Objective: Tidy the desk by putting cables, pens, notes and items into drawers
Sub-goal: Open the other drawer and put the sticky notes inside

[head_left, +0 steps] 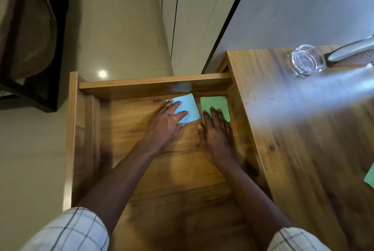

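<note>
Pale floor tiles (113,28) and a grey wall panel (303,3) surround an open wooden drawer (129,125), where two pads of notes lie side by side against the far wall. A person's left hand (166,123) rests flat on the blue pad (189,105), fingers straight and spread, gripping nothing. The right hand (217,133) lies the same way on the green pad (215,102), fingers extended and close together. The fingers cover the near part of each pad, so any writing there cannot be made out. The visible faces are plain, and the blue pad sits slightly askew, with a narrow gap between it and the green one. Both forearms reach in from checked sleeves (74,230) cut off at the bottom edge. To the right, the desk (303,159) of matching wood is smeared by motion blur and crossed by a pale streak (323,92). A clear glass ashtray (307,60) stands near its far edge, beside a pale curved object (352,50) cropped by the frame and hard to identify. A green scrap (370,175) shows at the right border, mostly out of view. Dark-framed furniture (30,38) stands on the floor at far left.
</note>
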